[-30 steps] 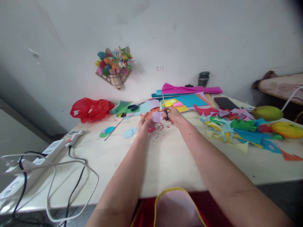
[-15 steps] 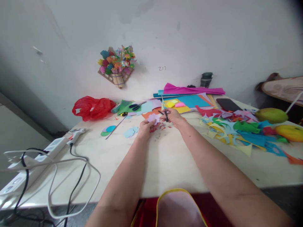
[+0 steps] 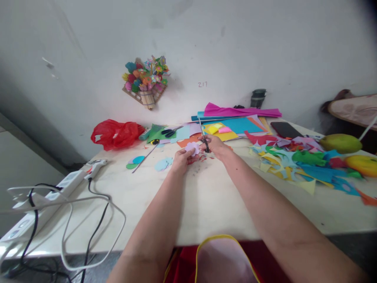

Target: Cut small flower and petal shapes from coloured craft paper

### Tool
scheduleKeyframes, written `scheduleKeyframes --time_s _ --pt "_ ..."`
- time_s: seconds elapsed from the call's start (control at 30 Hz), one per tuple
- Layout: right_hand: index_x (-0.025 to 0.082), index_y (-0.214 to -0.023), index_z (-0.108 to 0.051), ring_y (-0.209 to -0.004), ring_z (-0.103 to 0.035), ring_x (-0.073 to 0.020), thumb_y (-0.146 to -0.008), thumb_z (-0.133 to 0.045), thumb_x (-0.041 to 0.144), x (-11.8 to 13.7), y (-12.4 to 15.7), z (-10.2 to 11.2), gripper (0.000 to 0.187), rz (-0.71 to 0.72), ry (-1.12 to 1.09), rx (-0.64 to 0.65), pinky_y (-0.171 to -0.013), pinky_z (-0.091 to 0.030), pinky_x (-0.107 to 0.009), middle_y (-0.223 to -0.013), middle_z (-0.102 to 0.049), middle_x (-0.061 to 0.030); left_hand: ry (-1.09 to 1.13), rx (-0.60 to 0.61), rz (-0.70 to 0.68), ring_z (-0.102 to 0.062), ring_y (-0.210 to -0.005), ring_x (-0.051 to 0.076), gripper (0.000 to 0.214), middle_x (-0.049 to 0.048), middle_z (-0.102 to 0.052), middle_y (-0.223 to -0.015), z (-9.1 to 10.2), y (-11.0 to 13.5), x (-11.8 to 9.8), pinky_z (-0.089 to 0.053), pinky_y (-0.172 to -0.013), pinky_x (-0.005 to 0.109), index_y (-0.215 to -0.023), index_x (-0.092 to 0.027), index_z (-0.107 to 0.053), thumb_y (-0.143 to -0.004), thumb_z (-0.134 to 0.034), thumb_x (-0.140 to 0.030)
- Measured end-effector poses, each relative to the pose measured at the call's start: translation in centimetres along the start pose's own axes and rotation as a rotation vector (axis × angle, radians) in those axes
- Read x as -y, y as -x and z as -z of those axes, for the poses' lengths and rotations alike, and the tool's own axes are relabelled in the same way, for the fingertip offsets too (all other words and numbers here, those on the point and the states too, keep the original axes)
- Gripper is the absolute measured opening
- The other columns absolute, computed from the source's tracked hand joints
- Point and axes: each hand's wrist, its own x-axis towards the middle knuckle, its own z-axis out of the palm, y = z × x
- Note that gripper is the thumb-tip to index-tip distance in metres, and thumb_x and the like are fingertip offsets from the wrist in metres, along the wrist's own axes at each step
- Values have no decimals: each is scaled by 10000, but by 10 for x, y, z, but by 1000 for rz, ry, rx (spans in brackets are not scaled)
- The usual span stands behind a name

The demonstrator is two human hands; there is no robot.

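Pinched in my left hand (image 3: 183,158) is a small lilac paper flower (image 3: 192,147) with scalloped petals. My right hand (image 3: 214,145) grips a pair of scissors (image 3: 205,143) by the black handles, the blades pointing up and away from me. Both hands meet over the middle of the table, and the fingers of the right one are close to the flower's edge. Small red paper snippets (image 3: 203,157) lie beneath them. Left of my hands are light blue paper cutouts (image 3: 163,164) and blue and green paper circles (image 3: 138,160).
Colourful paper scraps (image 3: 297,165) spread across the right side, near a phone (image 3: 285,130) and a green mango-like fruit (image 3: 340,144). Paper sheets (image 3: 247,126) lie at the back. A red plastic bag (image 3: 118,134), second scissors (image 3: 168,133) and a power strip (image 3: 63,188) with loose cables are leftward.
The scissors have turned a little in my right hand, their handles now closer together. The lilac flower stays in my left hand, and the view has shifted slightly.
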Motion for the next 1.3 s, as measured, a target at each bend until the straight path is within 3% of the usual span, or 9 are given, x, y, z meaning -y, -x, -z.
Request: scheduleKeyframes --time_s 0.27,0.6,0.8,1.03,1.3 --pt "174 -913 -630 -446 -556 -97 -685 -626 -77 0 2 -2 338 -22 -81 25 -435 -311 -167 -521 -606 73 19 -69 -22 -617 -520 117 322 43 -691 -659 -1 1 -1 -535 -549 243 -773 -107 -708 -602 -937 -256" --pt "168 -907 -634 -457 -600 -111 -738 -699 -41 -10 -8 12 277 -47 -53 37 -403 -253 -178 -568 -683 22 43 -104 -36 -614 -532 110 285 52 -706 -683 0 -2 -1 -550 -568 241 -738 -103 -712 -583 -925 -211" --pt "172 -888 -626 -428 -529 -84 -747 -691 -75 -4 -1 3 292 -33 -42 62 -436 -335 -167 -494 -591 79 -8 -83 -45 -600 -502 115 335 49 -690 -653 1 -3 1 -533 -545 254 -747 -100 -706 -567 -947 -248" --pt "172 -903 -641 -439 -525 -80 -716 -645 -123 -6 0 0 349 -20 -52 68 -467 -401 -172 -524 -622 77 26 -68 -22 -625 -537 114 331 50 -718 -714 0 -2 -1 -562 -553 245 -823 -107 -707 -595 -928 -204" --pt "173 -906 -638 -429 -549 -80 -708 -692 -104 -9 -3 3 345 -17 -67 110 -432 -379 -167 -547 -644 72 94 -23 -64 -696 -659 152 382 67 -754 -813 2 -3 0 -588 -630 264 -842 -104 -715 -545 -943 -180"
